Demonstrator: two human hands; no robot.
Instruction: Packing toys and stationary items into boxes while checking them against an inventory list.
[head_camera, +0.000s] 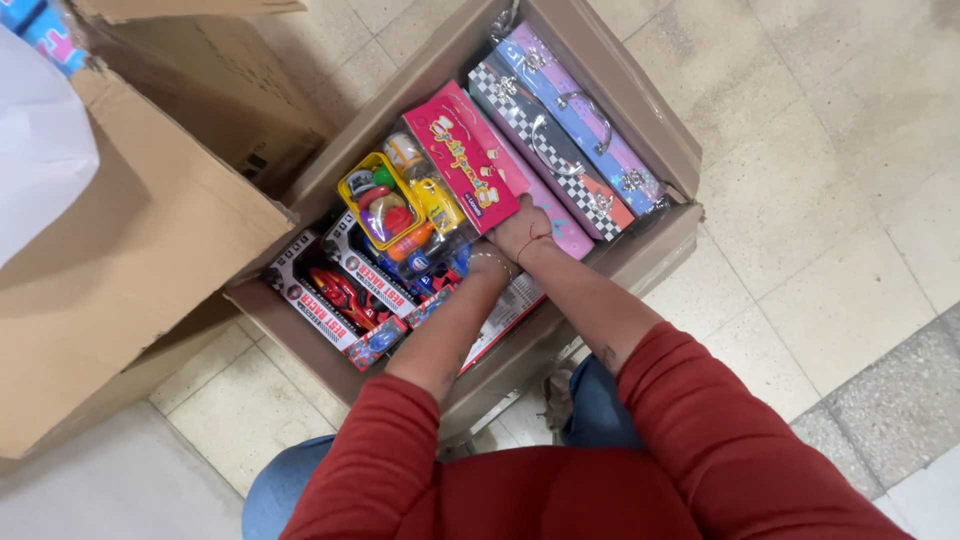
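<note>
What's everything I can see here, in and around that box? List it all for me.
open cardboard box: one, brown, on the floor, centre
pink game box: one, pink with yellow lettering, middle of the box, under the right hand
carry cases with metal handles: two, one checkered black-white-red, one purple-blue, right side of the box
toy food set: one, yellow tray under clear plastic, beside the pink game box
boxed red toy cars: two, left end of the box
second cardboard box: one, brown, left
tiled floor: beige
left hand: buried among the toys, fingers hidden
right hand: on the pink game box's edge, fingers hidden
</note>
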